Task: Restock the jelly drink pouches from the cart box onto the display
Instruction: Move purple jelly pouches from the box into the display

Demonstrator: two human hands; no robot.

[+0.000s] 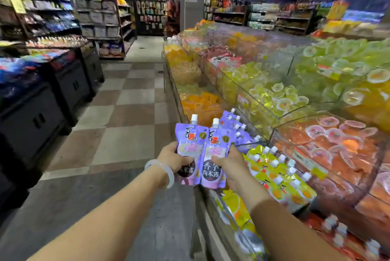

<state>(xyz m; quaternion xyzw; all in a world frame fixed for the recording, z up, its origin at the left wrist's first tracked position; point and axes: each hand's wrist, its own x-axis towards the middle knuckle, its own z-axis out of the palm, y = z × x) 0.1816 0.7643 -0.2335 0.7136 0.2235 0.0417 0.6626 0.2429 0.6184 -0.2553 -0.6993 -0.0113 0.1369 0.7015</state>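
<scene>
Two purple pouches held over a shop display

The left hand (173, 156) grips one purple pouch (188, 151), the right hand (230, 164) the other (214, 155), beside clear bins (263, 100) and a checkered floor (126, 113).

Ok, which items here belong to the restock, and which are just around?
Job:
left hand, right hand, two purple spouted jelly pouches held upright, purple pouch row on the display.

Not the job:
yellow spouted pouches, clear bins of jelly cups, dark side cabinets.
</scene>
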